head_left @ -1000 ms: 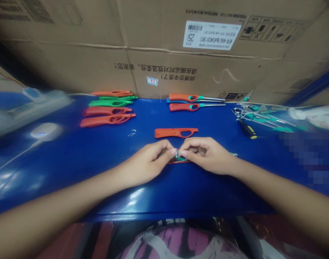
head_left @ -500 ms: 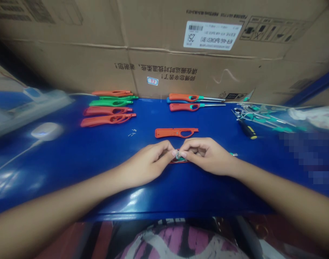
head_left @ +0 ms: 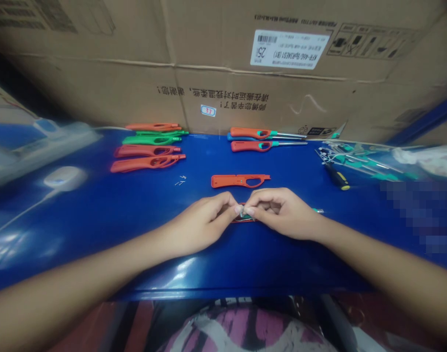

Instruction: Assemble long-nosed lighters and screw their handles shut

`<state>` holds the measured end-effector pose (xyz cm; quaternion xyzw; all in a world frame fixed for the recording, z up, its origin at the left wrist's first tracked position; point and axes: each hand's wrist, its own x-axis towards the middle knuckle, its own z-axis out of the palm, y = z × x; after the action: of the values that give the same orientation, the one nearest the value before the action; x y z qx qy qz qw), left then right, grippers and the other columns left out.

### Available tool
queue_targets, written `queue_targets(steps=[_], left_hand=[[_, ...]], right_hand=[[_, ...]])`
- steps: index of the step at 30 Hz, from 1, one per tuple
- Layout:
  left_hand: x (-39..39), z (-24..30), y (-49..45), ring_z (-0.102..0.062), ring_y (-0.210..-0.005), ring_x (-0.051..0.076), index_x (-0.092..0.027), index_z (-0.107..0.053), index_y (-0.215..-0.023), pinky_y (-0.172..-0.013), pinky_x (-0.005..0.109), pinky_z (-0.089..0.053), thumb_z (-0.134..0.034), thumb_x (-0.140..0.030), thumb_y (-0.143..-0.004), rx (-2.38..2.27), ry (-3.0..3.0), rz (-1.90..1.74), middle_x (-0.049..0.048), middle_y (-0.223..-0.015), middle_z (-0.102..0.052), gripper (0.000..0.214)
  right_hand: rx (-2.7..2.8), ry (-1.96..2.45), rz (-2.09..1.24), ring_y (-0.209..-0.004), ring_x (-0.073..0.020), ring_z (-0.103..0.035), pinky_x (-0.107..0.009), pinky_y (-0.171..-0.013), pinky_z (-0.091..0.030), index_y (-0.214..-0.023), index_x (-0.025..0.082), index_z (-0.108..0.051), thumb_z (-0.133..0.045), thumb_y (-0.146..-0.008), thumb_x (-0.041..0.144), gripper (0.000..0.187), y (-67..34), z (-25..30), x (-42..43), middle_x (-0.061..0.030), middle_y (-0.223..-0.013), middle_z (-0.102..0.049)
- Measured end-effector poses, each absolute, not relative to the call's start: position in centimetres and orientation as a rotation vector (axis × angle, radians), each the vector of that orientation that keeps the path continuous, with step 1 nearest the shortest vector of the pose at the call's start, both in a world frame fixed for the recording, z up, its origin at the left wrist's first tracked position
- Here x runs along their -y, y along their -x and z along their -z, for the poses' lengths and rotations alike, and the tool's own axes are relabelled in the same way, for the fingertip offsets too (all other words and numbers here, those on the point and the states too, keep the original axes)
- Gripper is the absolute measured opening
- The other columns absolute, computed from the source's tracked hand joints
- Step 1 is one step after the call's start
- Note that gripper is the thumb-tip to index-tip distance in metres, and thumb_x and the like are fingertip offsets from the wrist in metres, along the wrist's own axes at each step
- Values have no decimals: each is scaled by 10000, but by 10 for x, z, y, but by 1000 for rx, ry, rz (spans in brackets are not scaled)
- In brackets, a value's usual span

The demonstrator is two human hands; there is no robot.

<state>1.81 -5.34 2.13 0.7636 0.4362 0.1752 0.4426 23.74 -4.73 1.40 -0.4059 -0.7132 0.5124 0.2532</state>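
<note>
My left hand (head_left: 205,220) and my right hand (head_left: 285,212) meet fingertip to fingertip over a red lighter shell half (head_left: 242,221) on the blue table. Both pinch at a small greyish part (head_left: 241,211) above the shell; its exact kind is too small to tell. Green plastic and a thin white wire show inside the shell. Its metal tube (head_left: 320,210) sticks out past my right hand, which hides the middle of the lighter. Just beyond my hands lies a loose orange shell half (head_left: 221,181), its inside facing up.
Several lighter shells (head_left: 146,165) in orange, green and red lie at the back left, near small screws (head_left: 180,181). Lighters with metal tubes (head_left: 249,145) lie at the back. Rightward are a screwdriver (head_left: 339,178) and wired tube parts (head_left: 363,159). A cardboard box (head_left: 223,44) stands behind.
Hardly anything differs. Both hands keep their pinch over the shell, and the whole view has shifted very slightly.
</note>
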Motion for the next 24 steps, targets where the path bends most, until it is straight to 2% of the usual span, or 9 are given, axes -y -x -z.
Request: queue_targets(steps=[10, 17, 21, 24], left_hand=[[55, -20, -19, -594, -828, 168, -188, -581, -932, -755, 303, -421, -420, -402, -1014, -1083, -1912, -436, -1, -885, -646, 280], [52, -24, -19, -523, -723, 138, -187, -598, -922, -677, 269, -398, -435, -435, -1002, -1102, -1817, -501, -28, -782, -577, 308], [50, -25, -17, -489, -650, 128, -180, -580, -806, -639, 267, -373, -424, -412, -999, -1097, -1821, -447, -33, -695, -534, 340], [50, -24, -18, -511, -665, 132, -178, -573, -793, -657, 268, -383, -426, -404, -997, -1085, -1826, -454, -25, -706, -553, 338]], right_hand=[[1897, 1125, -1459, -540, -72, -440, -218, -502, -346, -844, 143, -669, -679, -862, 321, 179, -236, -17, 47, 27, -641, -540], [1739, 1129, -1509, -454, -46, -415, -205, -423, -309, -801, 154, -642, -745, -815, 372, 241, -235, -20, 44, 57, -581, -529], [1641, 1172, -1524, -449, -42, -424, -205, -393, -281, -809, 155, -645, -757, -794, 444, 311, -236, -20, 42, 38, -627, -579], [1615, 1177, -1535, -459, -42, -429, -204, -400, -288, -815, 154, -654, -767, -783, 447, 315, -236, -19, 42, 35, -634, -590]])
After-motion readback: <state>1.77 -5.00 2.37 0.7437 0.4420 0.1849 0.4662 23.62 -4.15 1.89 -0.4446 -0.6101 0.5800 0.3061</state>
